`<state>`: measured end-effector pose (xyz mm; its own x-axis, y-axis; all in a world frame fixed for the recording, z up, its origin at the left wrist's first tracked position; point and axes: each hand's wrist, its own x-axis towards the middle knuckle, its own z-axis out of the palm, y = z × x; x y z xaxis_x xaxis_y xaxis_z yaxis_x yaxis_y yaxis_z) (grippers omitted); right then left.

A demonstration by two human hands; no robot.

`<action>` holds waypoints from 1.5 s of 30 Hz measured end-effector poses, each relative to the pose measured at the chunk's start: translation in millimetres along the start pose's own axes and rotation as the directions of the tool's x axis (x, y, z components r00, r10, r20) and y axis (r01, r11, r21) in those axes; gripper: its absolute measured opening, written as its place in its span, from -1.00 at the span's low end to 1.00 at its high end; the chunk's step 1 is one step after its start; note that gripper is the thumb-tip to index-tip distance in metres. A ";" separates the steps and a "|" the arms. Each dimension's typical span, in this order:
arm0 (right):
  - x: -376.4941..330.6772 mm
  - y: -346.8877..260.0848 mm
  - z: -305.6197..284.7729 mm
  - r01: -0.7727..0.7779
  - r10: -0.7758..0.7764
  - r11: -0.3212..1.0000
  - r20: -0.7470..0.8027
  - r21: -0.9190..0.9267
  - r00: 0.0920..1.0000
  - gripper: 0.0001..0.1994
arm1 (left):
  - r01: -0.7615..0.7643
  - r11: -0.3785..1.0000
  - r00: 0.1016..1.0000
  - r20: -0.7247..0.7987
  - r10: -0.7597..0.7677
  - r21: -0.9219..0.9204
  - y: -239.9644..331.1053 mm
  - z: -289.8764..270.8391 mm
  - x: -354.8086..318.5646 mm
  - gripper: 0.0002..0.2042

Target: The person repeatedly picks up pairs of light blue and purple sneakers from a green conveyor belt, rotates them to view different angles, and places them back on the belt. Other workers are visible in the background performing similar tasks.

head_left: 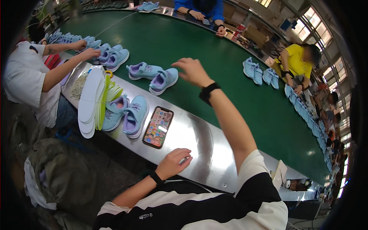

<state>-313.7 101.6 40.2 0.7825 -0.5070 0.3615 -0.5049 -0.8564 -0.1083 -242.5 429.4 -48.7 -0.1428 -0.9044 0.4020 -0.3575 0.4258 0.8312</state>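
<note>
My right hand [193, 72] reaches over the green belt, fingers apart and nothing visible in them. Just left of its fingertips is a light blue sneaker [164, 81] with a lilac lining. Its look-alike, another blue sneaker [144, 71], lies beside it, farther left. My left hand [174, 163] hovers by the near edge of the metal ledge, empty, its fingers loosely bent and the thumb apart. Closest to it is a phone [158, 127] with a lit screen, lying on the ledge. Two more sneakers, one blue [135, 115] and one partly covered [115, 112], stand left of the phone.
White insoles [91, 100] and yellow-green insoles [103, 103] are stacked at the ledge's left. A co-worker in white [30, 80] handles sneakers there. People in blue [199, 9] and yellow [297, 63] work across the green belt [214, 88]. Shoes line its right edge.
</note>
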 end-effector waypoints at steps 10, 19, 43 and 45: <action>84.9 -60.2 89.0 0.321 -0.291 0.936 0.196 -0.145 0.936 -0.21 | 0.008 0.999 1.000 0.018 -0.007 -0.042 -8.3 0.2 -1.4 -0.90; -14.4 -22.3 17.9 0.400 -0.373 0.902 0.176 -0.161 0.911 -0.42 | 0.045 0.997 0.999 -0.014 -0.046 -0.063 -5.5 0.4 1.9 -0.92; -311.8 -158.7 -103.3 -0.247 0.242 0.963 -0.063 -0.104 0.968 -0.26 | 0.366 0.930 0.913 0.185 -0.364 0.026 36.1 9.5 17.6 -0.47; -336.6 -170.2 -91.0 -0.590 0.572 0.806 -0.335 0.058 0.749 -0.13 | 0.433 0.902 0.886 0.188 -0.425 0.000 36.2 13.7 14.6 -0.47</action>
<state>-524.3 427.0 21.2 0.1747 -0.8365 0.5193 -0.8469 -0.3967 -0.3541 -270.2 431.3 -18.1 -0.1476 -0.9866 -0.0694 -0.3842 -0.0075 0.9232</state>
